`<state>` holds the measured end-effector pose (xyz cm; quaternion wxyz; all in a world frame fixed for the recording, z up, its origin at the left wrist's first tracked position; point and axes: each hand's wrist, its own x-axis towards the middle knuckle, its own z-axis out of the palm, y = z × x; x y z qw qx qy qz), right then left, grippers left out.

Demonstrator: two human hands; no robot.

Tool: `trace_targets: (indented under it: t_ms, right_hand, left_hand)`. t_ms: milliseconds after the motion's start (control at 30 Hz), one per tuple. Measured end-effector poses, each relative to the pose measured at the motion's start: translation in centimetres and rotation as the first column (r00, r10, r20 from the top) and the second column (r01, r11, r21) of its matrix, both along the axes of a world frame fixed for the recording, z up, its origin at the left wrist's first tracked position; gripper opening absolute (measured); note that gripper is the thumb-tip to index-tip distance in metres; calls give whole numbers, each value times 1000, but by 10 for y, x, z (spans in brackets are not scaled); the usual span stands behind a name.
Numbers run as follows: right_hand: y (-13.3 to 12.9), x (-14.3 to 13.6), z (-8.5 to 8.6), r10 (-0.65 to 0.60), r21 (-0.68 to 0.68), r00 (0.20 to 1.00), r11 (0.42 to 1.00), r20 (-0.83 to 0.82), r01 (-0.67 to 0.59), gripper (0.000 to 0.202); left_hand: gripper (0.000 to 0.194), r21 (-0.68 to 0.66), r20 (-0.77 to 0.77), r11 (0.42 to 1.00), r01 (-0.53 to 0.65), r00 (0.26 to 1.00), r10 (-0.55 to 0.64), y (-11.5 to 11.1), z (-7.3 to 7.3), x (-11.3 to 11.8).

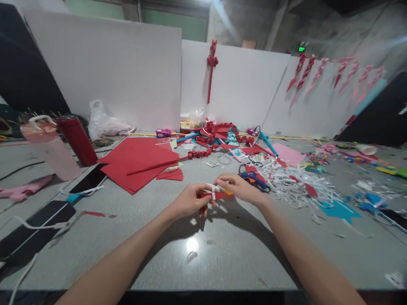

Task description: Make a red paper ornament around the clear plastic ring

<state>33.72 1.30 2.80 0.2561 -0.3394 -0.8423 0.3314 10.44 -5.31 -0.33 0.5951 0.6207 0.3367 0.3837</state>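
Observation:
My left hand (192, 199) is closed on the left end of a small red paper piece (224, 196) with a white strip (213, 192) across it. My right hand (240, 189) bends over the other end, its fingers pinching the piece near a yellow-orange patch (227, 192). Both hands are just above the table, their shadows below. Fingers hide part of the piece. Just behind the right hand lie dark blue scissors (256, 180). Left of the hands are large red paper sheets (132, 158) with a thin red rolled stick (153, 167) across them.
White paper strips (286, 175) heap at the right beside a blue paper piece (340, 210). A pink bottle (54, 148), a red flask (75, 140), a pink glue gun (22, 190) and a dark power bank (31, 230) with cables stand or lie left. Red paper garlands (210, 134) lie behind.

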Motion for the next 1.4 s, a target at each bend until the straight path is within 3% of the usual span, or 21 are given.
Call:
trace_targets:
  t_ms: [133, 233, 433, 633, 900, 1133, 1300, 1400]
  right_hand:
    - [-10, 2, 8, 156, -109, 988, 982, -20, -157, 48]
    - [-12, 7, 11, 181, -164, 982, 969, -45, -186, 45]
    - [-11, 8, 10, 191, -150, 982, 970, -12, -191, 35]
    - [-11, 5, 7, 130, 46, 991, 990, -2, -130, 24]
    - [-15, -1, 3, 74, 292, 997, 954, -30, -62, 10]
    - [-17, -7, 2, 82, 282, 997, 956, -11, -75, 19]
    - [-28, -21, 5, 77, 253, 997, 965, -30, -67, 25]
    - [-34, -32, 4, 4, 258, 999, 966, -44, 7, 23]
  left_hand:
    - [42, 13, -28, 999, 31, 999, -30, -2, 1, 0]
    - [40, 14, -41, 999, 32, 999, -32, -4, 3, 0]
    - [42, -1, -47, 999, 51, 998, -51, -6, 4, 1]
    - [40, -27, -49, 996, 83, 995, -84, -1, -1, 0]
    - [40, -57, -80, 997, 61, 995, -65, -1, -1, -1]
    - [18, 192, -310, 981, -17, 948, 77, -1, -8, 0]
    - [19, 470, -392, 883, -16, 892, 225, -1, -13, -1]
    - [17, 526, -412, 850, -23, 867, 278, -1, -19, -1]
